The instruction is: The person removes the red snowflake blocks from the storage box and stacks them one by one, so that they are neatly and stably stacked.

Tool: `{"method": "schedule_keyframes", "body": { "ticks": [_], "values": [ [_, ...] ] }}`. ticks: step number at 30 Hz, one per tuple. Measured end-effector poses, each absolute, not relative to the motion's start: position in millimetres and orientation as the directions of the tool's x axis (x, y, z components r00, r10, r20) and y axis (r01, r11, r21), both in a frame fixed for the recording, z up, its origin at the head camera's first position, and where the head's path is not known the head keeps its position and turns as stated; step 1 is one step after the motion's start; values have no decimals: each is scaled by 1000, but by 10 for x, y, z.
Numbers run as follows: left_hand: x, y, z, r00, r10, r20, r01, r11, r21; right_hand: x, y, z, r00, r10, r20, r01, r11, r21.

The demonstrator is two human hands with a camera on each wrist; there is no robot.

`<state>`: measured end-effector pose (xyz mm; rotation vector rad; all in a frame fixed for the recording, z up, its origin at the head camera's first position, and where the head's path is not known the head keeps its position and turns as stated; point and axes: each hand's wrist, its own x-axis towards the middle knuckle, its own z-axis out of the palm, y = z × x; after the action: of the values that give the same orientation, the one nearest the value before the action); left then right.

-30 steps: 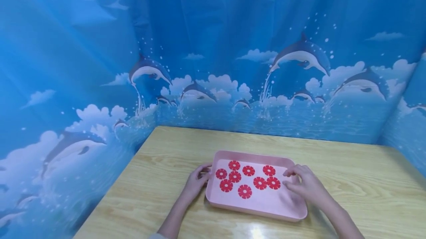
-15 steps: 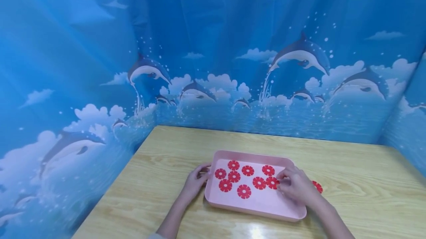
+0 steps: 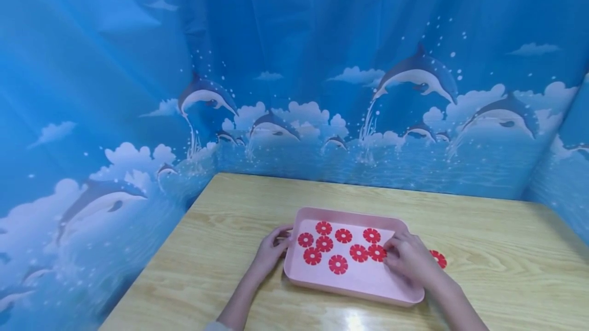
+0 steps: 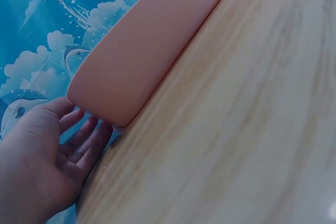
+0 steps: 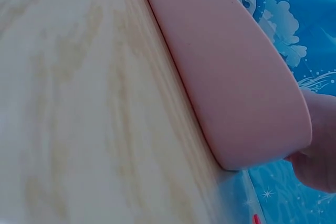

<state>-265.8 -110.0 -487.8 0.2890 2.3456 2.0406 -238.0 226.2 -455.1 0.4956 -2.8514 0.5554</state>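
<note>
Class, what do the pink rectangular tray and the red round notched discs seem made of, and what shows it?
Pink rectangular tray: probably moulded plastic, smooth, matte, judging by its seamless rounded corners. Red round notched discs: likely plastic, from their uniform colour; finish unclear.

Tabletop [image 3: 353, 318] glare; wrist views — dim

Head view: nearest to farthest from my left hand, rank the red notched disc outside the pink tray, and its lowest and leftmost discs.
1. Leftmost disc, inside tray, left.
2. Lowest disc, near middle.
3. Outside disc, right of tray.
</note>
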Motion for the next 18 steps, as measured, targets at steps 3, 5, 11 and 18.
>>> {"method": "schedule_keyframes", "body": {
  "ticks": [3, 5, 11, 18],
  "values": [
    [-2662, -1105, -4879, -982, 154, 110, 131, 132, 983, -2375, 2248, -4547, -921, -295, 254, -367, 874, -319],
    [-2641, -1103, -4840, -982, 155, 105, 125, 129, 984, -2372, 2236, -4546, -921, -298, 252, -369, 875, -314],
    [-2639, -1096, -4813, -985, 147, 89, 109, 127, 986, -2364, 2180, -4546, -919, -302, 255, -374, 872, -315],
    [-2676, -1101, -4854, -985, 153, 82, 101, 117, 988, -2365, 2154, -4552, -919, -302, 255, -375, 868, -324]
  ]
}}
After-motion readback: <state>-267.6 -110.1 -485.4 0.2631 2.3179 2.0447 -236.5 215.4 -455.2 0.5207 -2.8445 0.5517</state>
